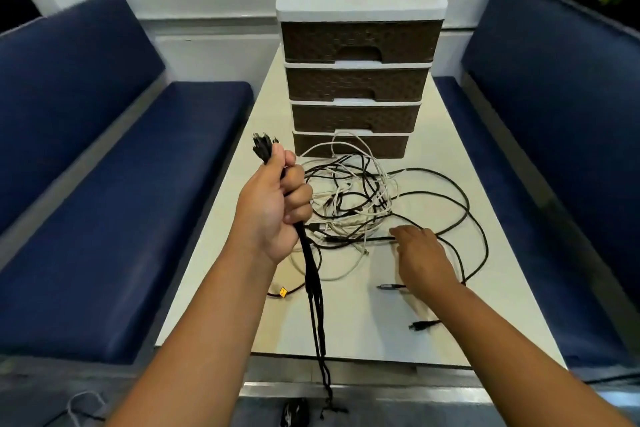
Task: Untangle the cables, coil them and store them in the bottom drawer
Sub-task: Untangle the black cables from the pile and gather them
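A tangle of black and white cables [356,204] lies on the white table [363,329] in front of a four-drawer unit. The bottom drawer [384,146] is closed, and a white cable loops against its front. My left hand [273,208] is raised above the table, shut on a bundle of black cables [313,288] whose plug ends stick up above my fist and whose strands hang down past the table's near edge. My right hand [420,258] rests palm down on a black cable at the right of the tangle, fingers spread.
The drawer unit [360,3] has a white top and brown woven drawer fronts, all closed. Blue padded benches [114,204] [554,149] run along both sides of the table. Loose plug ends [420,325] lie near my right forearm. A dark object [294,412] sits on the floor.
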Motion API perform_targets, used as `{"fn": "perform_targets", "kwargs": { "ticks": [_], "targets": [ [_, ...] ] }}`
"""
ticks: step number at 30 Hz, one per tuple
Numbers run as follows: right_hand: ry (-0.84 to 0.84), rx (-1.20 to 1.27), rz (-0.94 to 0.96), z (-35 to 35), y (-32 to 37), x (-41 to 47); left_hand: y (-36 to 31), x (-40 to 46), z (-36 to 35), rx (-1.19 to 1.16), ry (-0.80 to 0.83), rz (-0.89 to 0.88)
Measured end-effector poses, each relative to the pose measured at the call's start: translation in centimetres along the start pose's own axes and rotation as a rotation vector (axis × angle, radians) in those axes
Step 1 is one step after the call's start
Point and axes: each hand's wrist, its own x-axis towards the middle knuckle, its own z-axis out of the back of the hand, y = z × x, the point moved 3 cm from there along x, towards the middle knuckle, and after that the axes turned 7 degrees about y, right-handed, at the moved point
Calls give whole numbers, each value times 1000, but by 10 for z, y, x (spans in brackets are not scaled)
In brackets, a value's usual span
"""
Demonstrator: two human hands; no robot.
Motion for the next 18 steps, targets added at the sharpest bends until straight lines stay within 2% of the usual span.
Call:
{"fn": "perform_targets", "kwargs": {
  "ticks": [3, 7, 9, 12, 15, 18],
  "targets": [
    [18, -195, 9, 1, 2, 7, 1, 14, 1, 21, 6, 34],
    [82, -330, 54, 22, 8, 15, -1, 30, 5, 17, 28, 83],
    [153, -284, 94, 40, 10, 17, -3, 37, 6, 23, 39, 108],
    [263, -59, 79, 81, 15, 19, -5, 46, 4, 28, 53, 141],
    [217, 13, 57, 130, 26, 24, -6, 54, 2, 23, 72, 177],
    [102, -60, 3, 173, 34, 27, -6, 59, 1, 38, 82, 206]
  ]
}}
